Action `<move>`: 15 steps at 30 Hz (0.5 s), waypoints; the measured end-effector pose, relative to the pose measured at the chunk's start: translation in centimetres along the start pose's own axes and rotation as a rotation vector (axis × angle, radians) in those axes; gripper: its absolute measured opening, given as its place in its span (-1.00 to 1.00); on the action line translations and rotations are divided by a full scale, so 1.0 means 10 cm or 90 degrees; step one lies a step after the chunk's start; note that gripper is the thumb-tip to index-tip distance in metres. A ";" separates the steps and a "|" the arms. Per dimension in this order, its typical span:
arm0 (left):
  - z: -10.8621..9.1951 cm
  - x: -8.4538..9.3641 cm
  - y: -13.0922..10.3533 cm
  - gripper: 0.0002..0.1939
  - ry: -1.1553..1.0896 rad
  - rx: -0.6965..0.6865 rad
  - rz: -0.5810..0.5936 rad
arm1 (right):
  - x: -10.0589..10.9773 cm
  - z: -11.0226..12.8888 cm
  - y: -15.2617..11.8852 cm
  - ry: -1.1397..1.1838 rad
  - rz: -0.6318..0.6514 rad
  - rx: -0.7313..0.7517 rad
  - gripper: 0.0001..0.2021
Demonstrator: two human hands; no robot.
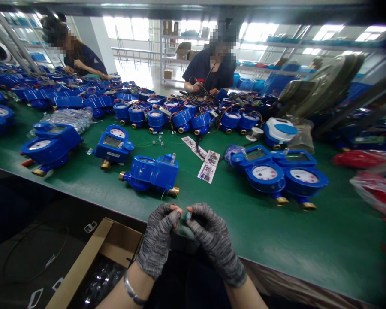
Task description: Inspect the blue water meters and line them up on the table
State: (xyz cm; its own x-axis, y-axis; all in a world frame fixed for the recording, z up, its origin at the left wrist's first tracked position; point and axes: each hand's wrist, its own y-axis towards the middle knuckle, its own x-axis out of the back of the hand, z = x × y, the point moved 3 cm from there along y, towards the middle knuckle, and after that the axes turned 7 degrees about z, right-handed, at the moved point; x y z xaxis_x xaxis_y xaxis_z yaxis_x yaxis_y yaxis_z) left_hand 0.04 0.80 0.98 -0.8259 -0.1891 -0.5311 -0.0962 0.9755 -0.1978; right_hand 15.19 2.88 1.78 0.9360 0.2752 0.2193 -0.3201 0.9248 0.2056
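From where I stand, the work looks partway along. Clocking from the wearer, with twelve straight ahead, the gloved right hand [214, 236] has its grip pinched on a small clear piece [188, 215], just off the near edge of the bench [254, 231]. The left hand [159, 234] faces it, fingertips drawn in; I cannot tell whether that grip has anything in it. A nearby blue meter [152, 174] lies at eleven o'clock, thin green-yellow wire [179, 197] trailing from its near side, so that part seems done. The piece sits apart from the meter, so joining them appears left; whether wire passes through it, I can't make out. Toward twelve, a few loose clear pieces [161, 139] lie unused.
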 end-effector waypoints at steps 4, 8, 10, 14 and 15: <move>-0.01 0.01 0.00 -0.75 0.003 0.008 0.003 | -0.01 0.01 0.03 -0.009 -0.021 0.016 -0.85; -0.04 -0.03 -0.05 -0.77 0.008 0.014 0.049 | -0.02 -0.01 0.06 0.004 -0.042 0.001 -0.80; -0.07 -0.03 -0.08 -0.77 0.002 0.014 0.070 | -0.04 -0.02 0.04 0.032 -0.040 0.005 -0.77; -0.09 0.03 -0.11 -0.68 0.055 0.025 0.074 | -0.08 -0.02 0.01 0.065 -0.008 0.011 -0.76; -0.08 0.06 -0.11 -0.65 0.084 0.017 0.055 | -0.07 -0.02 0.02 0.054 -0.006 0.008 -0.77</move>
State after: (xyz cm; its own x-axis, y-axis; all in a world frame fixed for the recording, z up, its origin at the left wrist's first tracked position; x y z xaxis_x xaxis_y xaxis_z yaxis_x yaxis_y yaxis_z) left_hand -0.81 -0.27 1.56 -0.8964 -0.0860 -0.4348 -0.0077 0.9839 -0.1787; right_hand 14.49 2.89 1.45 0.9479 0.2881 0.1359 -0.3124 0.9245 0.2186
